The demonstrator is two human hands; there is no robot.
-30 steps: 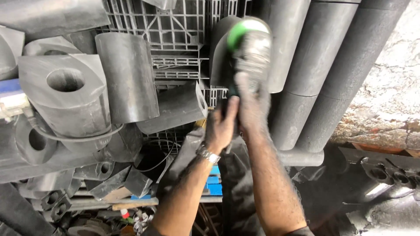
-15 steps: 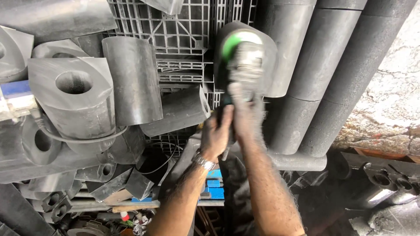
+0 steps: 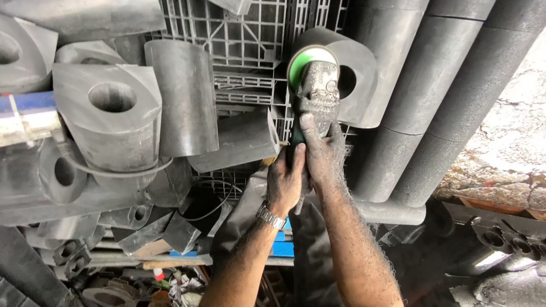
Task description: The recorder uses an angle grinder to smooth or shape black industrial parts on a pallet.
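The right hand [image 3: 323, 149] wraps tight around the body of an angle grinder [image 3: 316, 91], thumb laid up along its dusty casing. The left hand [image 3: 286, 177], a metal watch [image 3: 269, 216] at its wrist, grips the rear of the same tool just below. The grinder's green-rimmed disc [image 3: 301, 59] sits against a dark grey cylindrical block with a round bore [image 3: 355, 79]. Long grey bars [image 3: 438, 91] lie to the right, a plastic crate [image 3: 239, 40] behind, and more bored blocks [image 3: 114, 113] are piled at left
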